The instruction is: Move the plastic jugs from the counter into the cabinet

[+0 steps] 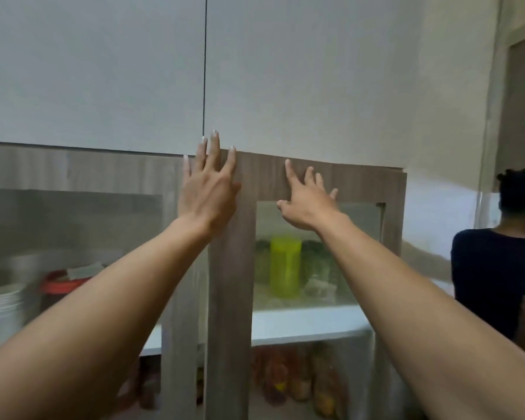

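Both my arms reach up to a wood-grain cabinet door (pixel 358 183) with a glass pane. My left hand (pixel 208 189) lies flat with fingers spread on the door's top left corner, fingertips touching the white upper cabinet (pixel 300 80). My right hand (pixel 308 201) presses open-fingered on the door's top rail. Neither hand holds anything. Behind the glass, a yellow-green plastic jug (pixel 285 265) stands upright on a white shelf (pixel 303 324), with greenish clear containers on both sides.
The left glass door (pixel 73 177) shows stacked white bowls (pixel 5 310) and a red-lidded container (pixel 62 283). Jars fill the lower shelf (pixel 297 377). A person in a dark shirt (pixel 497 277) stands close at the right edge.
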The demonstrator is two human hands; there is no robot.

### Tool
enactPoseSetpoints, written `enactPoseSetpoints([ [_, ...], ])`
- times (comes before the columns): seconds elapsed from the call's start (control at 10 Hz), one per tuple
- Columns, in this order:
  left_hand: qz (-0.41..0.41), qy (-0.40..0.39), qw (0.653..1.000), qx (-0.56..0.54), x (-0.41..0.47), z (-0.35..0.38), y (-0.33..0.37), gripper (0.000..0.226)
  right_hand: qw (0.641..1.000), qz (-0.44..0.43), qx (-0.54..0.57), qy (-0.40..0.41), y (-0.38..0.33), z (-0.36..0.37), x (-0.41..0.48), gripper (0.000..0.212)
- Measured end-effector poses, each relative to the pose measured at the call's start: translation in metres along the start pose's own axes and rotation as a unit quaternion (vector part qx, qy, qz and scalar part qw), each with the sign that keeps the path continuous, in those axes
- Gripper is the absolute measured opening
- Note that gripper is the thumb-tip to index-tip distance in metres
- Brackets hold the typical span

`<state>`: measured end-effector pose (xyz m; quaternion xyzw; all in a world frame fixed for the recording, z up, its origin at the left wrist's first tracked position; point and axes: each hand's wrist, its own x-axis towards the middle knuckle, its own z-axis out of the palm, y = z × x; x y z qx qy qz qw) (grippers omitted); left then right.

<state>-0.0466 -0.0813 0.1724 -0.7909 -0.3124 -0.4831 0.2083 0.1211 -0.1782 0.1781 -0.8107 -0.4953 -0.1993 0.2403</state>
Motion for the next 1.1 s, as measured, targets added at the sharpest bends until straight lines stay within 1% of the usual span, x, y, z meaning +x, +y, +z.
enactPoseSetpoints([
  [0.1, 0.003, -0.045, 0.995, 0.088, 0.005, 0.030, -0.006, 0.069, 1.000, 0.015, -0.003, -0.023, 0.015, 0.022, 0.020, 0.086],
  [0.2, -0.025, -0.063, 0.992, 0.107, 0.011, 0.060, -0.004, 0.070, 0.999, 0.016, -0.017, -0.035, 0.036, 0.034, 0.041, 0.086],
  [0.3, -0.048, -0.072, 0.992, 0.090, 0.020, 0.089, -0.001, 0.060, 0.999, 0.014, -0.026, -0.031, 0.058, 0.039, 0.061, 0.084],
  [0.5, -0.063, -0.095, 0.992, 0.048, 0.032, 0.131, 0.013, 0.065, 0.999, -0.012, -0.018, -0.035, 0.081, 0.054, 0.088, 0.084],
  [0.6, -0.069, -0.107, 0.991, 0.036, 0.036, 0.145, 0.013, 0.068, 0.999, -0.021, -0.011, -0.023, 0.086, 0.062, 0.098, 0.086],
  [0.8, -0.075, -0.127, 0.988, 0.040, 0.042, 0.156, 0.005, 0.077, 0.999, -0.023, 0.023, -0.029, 0.085, 0.071, 0.108, 0.087],
  [0.9, -0.075, -0.139, 0.987, 0.030, 0.046, 0.160, 0.002, 0.077, 0.998, -0.017, 0.055, -0.033, 0.087, 0.073, 0.113, 0.087],
  [1.0, -0.082, -0.151, 0.985, 0.029, 0.047, 0.154, 0.003, 0.077, 0.995, -0.012, 0.089, -0.039, 0.088, 0.071, 0.104, 0.083],
  [1.1, -0.064, -0.166, 0.984, 0.013, 0.040, 0.146, 0.010, 0.072, 0.985, -0.016, 0.168, -0.015, 0.090, 0.051, 0.089, 0.074],
])
